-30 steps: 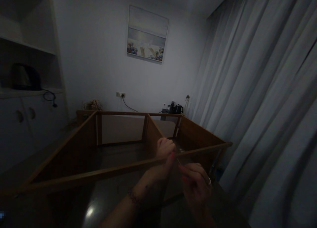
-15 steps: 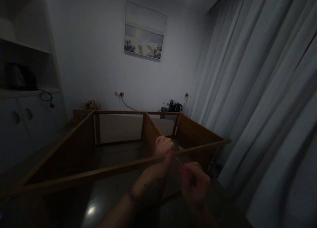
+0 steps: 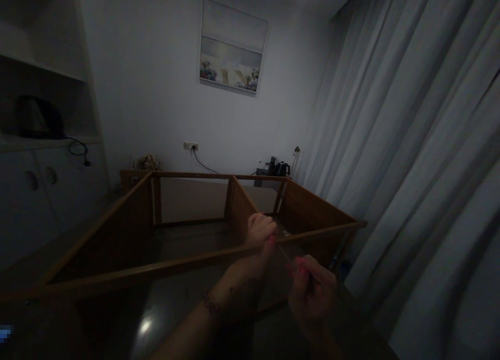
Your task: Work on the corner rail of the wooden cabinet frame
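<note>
A brown wooden frame (image 3: 156,268) with panels and a middle divider spreads out before me. My left hand (image 3: 250,269) is closed around its near top rail, close to where the divider meets it, with the thumb on the near side. Just right of there, my right hand (image 3: 312,292) pinches a thin, straight metal rod (image 3: 284,253), perhaps a hex key. The rod slants up and left toward the near face of the rail by my left thumb. Dim light hides whether its tip touches the wood or a fastener.
Long grey curtains (image 3: 410,157) hang close on the right. A white cabinet (image 3: 42,193) with a black kettle (image 3: 39,118) stands at the left. Behind the frame, a coffee maker (image 3: 272,165) and a wall socket (image 3: 190,146) show beneath a picture (image 3: 233,47).
The view has shifted slightly, so the room appears a little further right. My left hand keeps its hold on the rail. My right hand still pinches the rod, its fingers slightly turned.
</note>
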### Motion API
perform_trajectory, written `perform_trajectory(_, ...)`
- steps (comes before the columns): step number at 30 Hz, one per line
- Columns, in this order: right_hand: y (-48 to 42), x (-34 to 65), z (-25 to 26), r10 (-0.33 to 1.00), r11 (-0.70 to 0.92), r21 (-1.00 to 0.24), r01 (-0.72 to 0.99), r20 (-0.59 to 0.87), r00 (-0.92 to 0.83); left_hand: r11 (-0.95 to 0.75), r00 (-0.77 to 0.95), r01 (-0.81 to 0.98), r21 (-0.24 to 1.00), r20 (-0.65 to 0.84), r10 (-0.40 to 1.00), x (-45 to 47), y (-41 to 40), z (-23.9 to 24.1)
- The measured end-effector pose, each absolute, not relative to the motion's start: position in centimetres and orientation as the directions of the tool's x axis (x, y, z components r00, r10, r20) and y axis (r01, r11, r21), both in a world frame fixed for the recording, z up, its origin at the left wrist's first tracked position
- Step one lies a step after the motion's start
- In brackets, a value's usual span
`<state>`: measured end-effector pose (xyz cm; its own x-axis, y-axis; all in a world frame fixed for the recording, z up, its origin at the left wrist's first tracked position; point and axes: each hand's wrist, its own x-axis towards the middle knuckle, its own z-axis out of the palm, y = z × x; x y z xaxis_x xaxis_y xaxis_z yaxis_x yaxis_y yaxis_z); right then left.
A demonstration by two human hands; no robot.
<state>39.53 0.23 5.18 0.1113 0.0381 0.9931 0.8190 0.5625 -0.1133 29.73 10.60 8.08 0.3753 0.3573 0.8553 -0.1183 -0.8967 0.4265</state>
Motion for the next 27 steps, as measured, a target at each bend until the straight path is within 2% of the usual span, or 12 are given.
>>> perform_trajectory(7, 0.2, 39.6, 5.7, 0.109, 0.628, -0.167, 0.760, 0.986, 0.126, -0.890, 0.371, -0.131, 0.438, 0.854, 0.365, 29.9, 10.4, 8.2)
perform_trajectory(15, 0.5, 40.4, 5.8, 0.092, 0.701, -0.099, 0.706, 0.995, 0.048, -0.888, 0.333, -0.135, 0.440, 0.864, 0.377, 30.1, 10.3, 7.8)
perform_trajectory(23, 0.5, 42.5, 7.1, -0.002, 0.576, 0.124, 0.808, 0.989, -0.151, -0.903, 0.333, -0.121, 0.412, 0.874, 0.354, 29.3, 10.0, 8.0)
perform_trajectory(27, 0.3, 43.1, 7.3, 0.003, 0.523, 0.165, 0.836, 0.981, -0.195, -0.912, 0.323, -0.126, 0.391, 0.885, 0.335, 29.4, 9.9, 8.0)
